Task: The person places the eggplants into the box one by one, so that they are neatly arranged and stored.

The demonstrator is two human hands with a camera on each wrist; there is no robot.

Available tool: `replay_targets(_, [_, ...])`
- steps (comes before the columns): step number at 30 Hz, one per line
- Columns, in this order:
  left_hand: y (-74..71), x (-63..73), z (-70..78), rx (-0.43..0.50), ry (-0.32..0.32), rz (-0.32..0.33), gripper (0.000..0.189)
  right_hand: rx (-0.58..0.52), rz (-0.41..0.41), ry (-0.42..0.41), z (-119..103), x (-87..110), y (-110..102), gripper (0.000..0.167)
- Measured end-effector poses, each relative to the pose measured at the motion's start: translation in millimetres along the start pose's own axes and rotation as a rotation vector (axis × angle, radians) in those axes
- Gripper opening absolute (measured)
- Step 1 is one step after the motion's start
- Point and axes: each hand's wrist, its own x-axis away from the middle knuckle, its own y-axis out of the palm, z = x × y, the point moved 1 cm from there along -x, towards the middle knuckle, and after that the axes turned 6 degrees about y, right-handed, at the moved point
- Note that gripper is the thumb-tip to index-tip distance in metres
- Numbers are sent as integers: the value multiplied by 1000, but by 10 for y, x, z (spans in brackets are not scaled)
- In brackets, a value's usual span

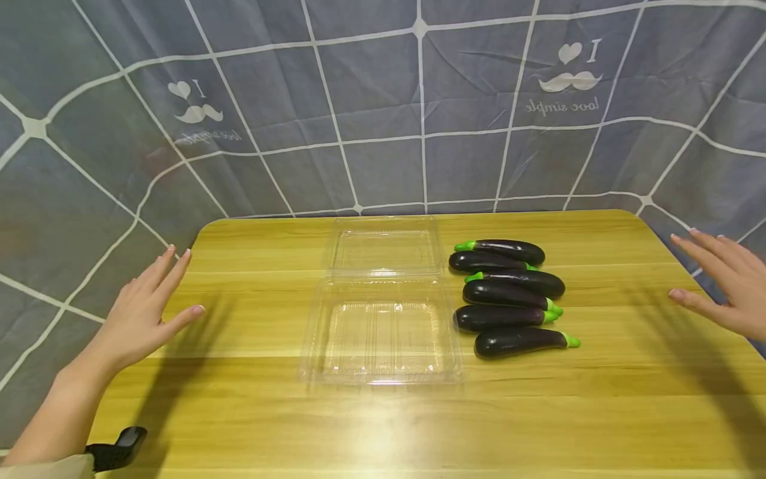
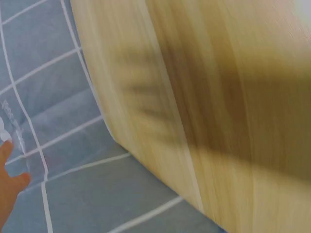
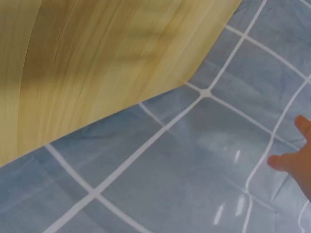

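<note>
Six glossy, near-black, elongated eggplants with green stem ends (image 1: 505, 293) are laid in a rough column on the yellow wood-grain table (image 1: 383, 432), just right of one clear, hinged plastic container (image 1: 385, 339), which is spread flat with both halves exposed. The eggplants are judged moderately light, firm and smooth-skinned, hence somewhat slippery; each is best held around its thick middle. The container is judged feather-light, flexible and easily creased; its rim should be used. Two hands are noted, left (image 1: 140, 316) and right (image 1: 742, 293): fingers extended, nothing grasped, well apart from the goods.
</note>
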Motion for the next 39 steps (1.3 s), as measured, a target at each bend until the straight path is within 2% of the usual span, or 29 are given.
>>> replay_targets(3, [42,-59,77,136,0,-2,79,-67,-47,28,-92,-15,5,71])
replay_targets(7, [164,-122,201,295,-42,-15,76,-155,-117,67,-189,-39,31,73])
replay_targets(14, [418,-229,434,535,-45,-52,66,-238,-142,163,-378,-67,76,64])
replay_targets(19, [563,-292,554,770,-76,-105,67,-317,-178,180,-521,-92,158,58])
replay_targets(23, [667,-330,619,918,-90,-135,67,-358,-226,159,-614,-84,258,54])
replay_targets(29, [789,-349,681,1028,-113,-151,63,-430,-297,62,-708,-83,421,48])
replay_targets(34, [837,-354,751,1093,-166,-164,60,-482,-350,54,-756,-70,559,46])
replay_targets(39, [883,-362,814,1116,-193,-189,61,-512,-358,23,-803,-73,666,45])
